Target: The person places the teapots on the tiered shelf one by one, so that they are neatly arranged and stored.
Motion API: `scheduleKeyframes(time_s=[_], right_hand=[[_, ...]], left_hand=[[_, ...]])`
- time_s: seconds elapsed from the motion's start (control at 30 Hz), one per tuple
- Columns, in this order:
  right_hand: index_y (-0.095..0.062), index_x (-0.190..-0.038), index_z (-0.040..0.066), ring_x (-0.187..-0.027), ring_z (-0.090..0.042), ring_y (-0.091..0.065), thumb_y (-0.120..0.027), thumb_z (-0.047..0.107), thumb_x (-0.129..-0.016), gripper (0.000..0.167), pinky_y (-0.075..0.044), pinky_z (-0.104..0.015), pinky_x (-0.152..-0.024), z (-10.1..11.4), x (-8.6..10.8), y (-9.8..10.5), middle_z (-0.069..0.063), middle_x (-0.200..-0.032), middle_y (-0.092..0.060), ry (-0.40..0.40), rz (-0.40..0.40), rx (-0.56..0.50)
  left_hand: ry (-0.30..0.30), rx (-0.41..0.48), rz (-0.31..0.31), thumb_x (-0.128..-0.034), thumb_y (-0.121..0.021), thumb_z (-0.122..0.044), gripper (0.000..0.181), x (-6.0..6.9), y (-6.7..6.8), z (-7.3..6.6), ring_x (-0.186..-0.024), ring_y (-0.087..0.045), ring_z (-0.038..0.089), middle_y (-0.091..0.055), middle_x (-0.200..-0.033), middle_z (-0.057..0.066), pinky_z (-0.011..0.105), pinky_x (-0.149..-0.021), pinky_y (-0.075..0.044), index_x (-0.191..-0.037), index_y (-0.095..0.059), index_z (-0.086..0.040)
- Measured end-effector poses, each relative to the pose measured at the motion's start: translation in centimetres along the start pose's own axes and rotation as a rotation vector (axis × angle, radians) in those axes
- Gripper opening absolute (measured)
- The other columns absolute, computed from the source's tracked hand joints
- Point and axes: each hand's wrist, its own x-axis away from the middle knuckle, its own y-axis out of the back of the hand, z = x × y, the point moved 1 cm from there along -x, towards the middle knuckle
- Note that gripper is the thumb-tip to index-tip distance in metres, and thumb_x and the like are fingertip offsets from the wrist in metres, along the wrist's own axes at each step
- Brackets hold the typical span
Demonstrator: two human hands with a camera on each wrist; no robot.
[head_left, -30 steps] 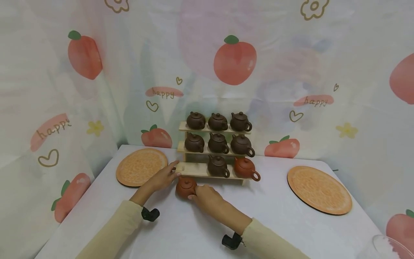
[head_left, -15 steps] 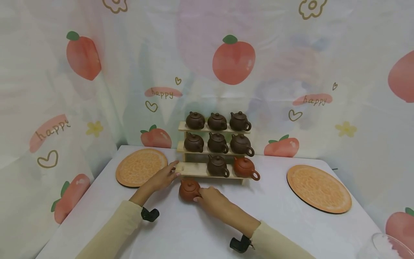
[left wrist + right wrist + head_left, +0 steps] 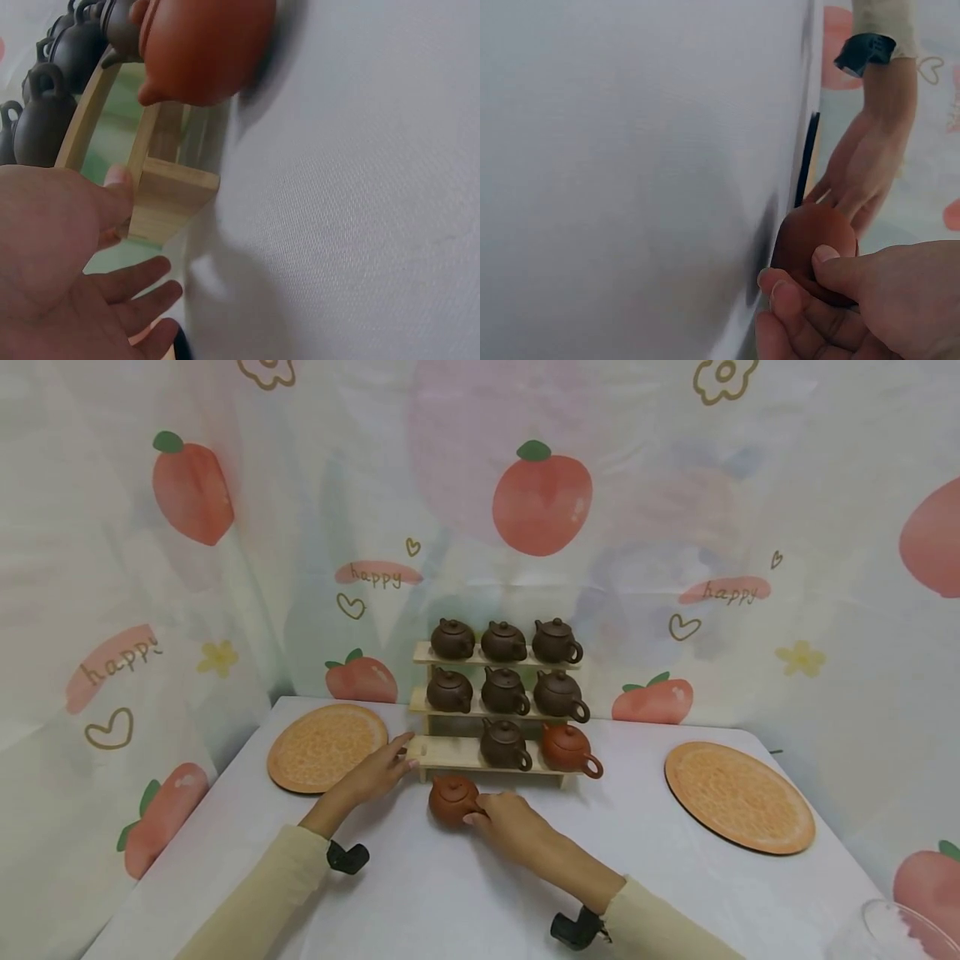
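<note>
By its handle, my right hand (image 3: 513, 827) pinches a reddish-brown clay teapot (image 3: 452, 801), just in front of a three-tier wooden display rack (image 3: 450, 750). Whether the teapot touches the cloth I cannot tell. My left hand (image 3: 375, 770) holds the left end of the rack's lowest tier; in the left wrist view its thumb and index finger pinch the board, while the other fingers (image 3: 150, 304) stay extended. Dark brown teapots (image 3: 505, 692) fill the upper two tiers. On the lowest tier stand one dark teapot (image 3: 505, 745) and another reddish teapot (image 3: 567, 749) at the right.
Two round orange mats lie on the white tablecloth (image 3: 420, 893), a left mat (image 3: 330, 747) beside my left hand and a right mat (image 3: 738, 797). A clear container (image 3: 885, 931) shows at the lower right corner. Patterned fabric (image 3: 637, 510) closes off the back and sides.
My right hand has moved rightward and slightly nearer with the reddish teapot, away from the rack's left end. The left hand has kept its place on the rack.
</note>
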Motion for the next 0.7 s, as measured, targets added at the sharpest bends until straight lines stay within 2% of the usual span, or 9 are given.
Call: scheduleKeyframes(time_s=[0.23,0.43,0.7], right_hand=[[-0.065,-0.08,0.007,-0.057,-0.008,-0.046,-0.072,0.013,-0.102,0.023,-0.036,-0.022,-0.051,0.3,-0.7,1.6,0.004,-0.063,-0.051,-0.014,-0.048,-0.057],[-0.066,-0.081,0.004,-0.053,-0.008,-0.051,-0.069,0.014,-0.104,0.025,-0.038,-0.022,-0.05,0.8,-1.9,3.3,0.003,-0.059,-0.055,-0.037,-0.068,-0.089],[-0.068,-0.084,0.004,-0.055,-0.01,-0.056,-0.068,0.02,-0.105,0.026,-0.041,-0.024,-0.053,1.4,-3.8,3.7,0.001,-0.061,-0.058,-0.107,-0.072,-0.039]], left_hand=[[0.004,-0.002,0.005,-0.113,-0.052,-0.019,0.059,0.0,0.1,-0.1,-0.143,-0.048,0.051,-0.047,-0.154,0.035,0.062,-0.116,-0.041,-0.163,-0.029,0.003],[0.016,-0.001,0.007,-0.1129,-0.052,-0.02,0.06,0.0,0.1,-0.1,-0.144,-0.048,0.05,-0.048,-0.154,0.034,0.062,-0.116,-0.041,-0.163,-0.029,0.003],[0.022,0.015,0.01,-0.1125,-0.053,-0.019,0.06,-0.1,0.0,-0.1,-0.143,-0.048,0.05,-0.051,-0.151,0.035,0.063,-0.115,-0.041,-0.163,-0.03,0.003]])
